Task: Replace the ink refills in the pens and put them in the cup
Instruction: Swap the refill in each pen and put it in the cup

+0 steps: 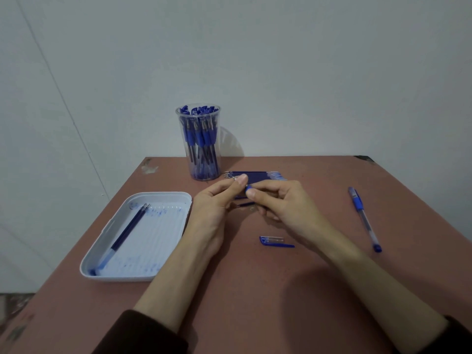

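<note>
1. Pale wall stands behind a reddish-brown surface point(383, 180), and we look down on it from above.
2. We see the left hand point(217, 200) and the right hand point(281, 203) close together at the middle, both pinching one pen point(248, 188). The left is on what looks like the metal tip end, and the right is on the blue grip.
3. Fingers hide the joint, so we cannot tell whether the tip is going on or coming off.
4. We judge the step goes best if the right hand holds the barrel steady while the left turns the tip squarely. That way the thread catches and the refill inside is not bent.
5. A row of refills point(258, 175) lies just behind the hands, and a few dark ones point(127, 231), probably spent, lie in the white tray point(153, 241) on the left.
6. The cap point(274, 241) lies near the right wrist, within easy reach. Another pen point(364, 218) lies well to the right, and the cup point(198, 144), full of pens, stands at the far edge.
</note>
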